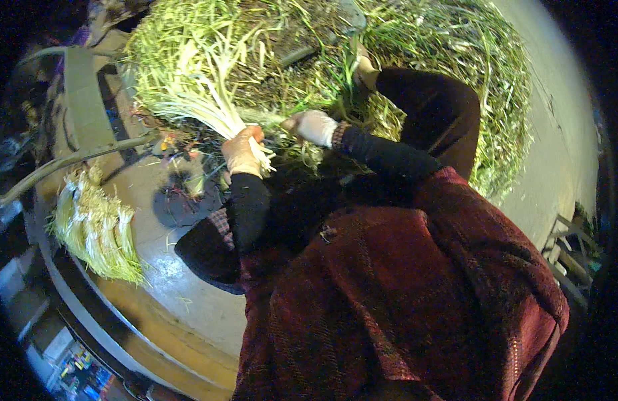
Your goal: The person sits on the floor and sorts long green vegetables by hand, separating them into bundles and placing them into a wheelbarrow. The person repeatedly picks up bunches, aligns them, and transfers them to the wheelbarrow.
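My left hand (pixel 243 151) is closed around a bunch of long, pale-stalked plants (pixel 209 108), possibly spring onions or chives. Their white ends stick out below the fist, and the leafy part fans towards the upper left. To its right, my right hand (pixel 313 126), in a white covering that leaves the fingertips bare, is near pale green stalks; whether it grips any of them is unclear. Both hands are over the near edge of a wide heap of green leaves and stalks (pixel 494 95). Bundles of similar plants (pixel 96 228) lie side by side on the floor at left.
A metal-framed seat or stand (pixel 83 100) is at upper left, its curved bar reaching towards the heap. My bent leg in dark trousers (pixel 434 110) rests across the heap at right. A dark round object (pixel 186 200) sits on the floor beside my left sleeve.
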{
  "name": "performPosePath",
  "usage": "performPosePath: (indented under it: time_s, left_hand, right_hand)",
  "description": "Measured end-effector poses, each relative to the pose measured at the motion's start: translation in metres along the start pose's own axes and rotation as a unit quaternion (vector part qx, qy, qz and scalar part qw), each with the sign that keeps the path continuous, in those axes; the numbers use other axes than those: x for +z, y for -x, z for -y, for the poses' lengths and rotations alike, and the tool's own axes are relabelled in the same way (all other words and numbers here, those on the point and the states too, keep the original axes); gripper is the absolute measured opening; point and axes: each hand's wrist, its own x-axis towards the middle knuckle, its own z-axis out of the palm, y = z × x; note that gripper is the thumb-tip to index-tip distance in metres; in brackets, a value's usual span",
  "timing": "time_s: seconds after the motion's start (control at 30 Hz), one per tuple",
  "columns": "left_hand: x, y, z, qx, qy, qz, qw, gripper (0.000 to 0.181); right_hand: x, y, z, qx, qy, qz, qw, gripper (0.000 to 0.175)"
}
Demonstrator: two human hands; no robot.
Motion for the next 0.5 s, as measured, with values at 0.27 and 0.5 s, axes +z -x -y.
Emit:
performPosePath:
  time_s: [0.27, 0.5]
  left_hand:
    - [-0.029, -0.020, -0.282, -0.100, 0.219, 0.439, 0.866, 0.044]
    - [0.024, 0.028, -0.447, 0.234, -0.027, 0.310, 0.921, 0.042]
  right_hand:
    - [-0.017, -0.003, -0.062, 0.180, -0.233, -0.183, 0.938, 0.053]
    - [-0.006, -0.032, -0.037, 0.117, -0.371, -0.216, 0.896, 0.031]
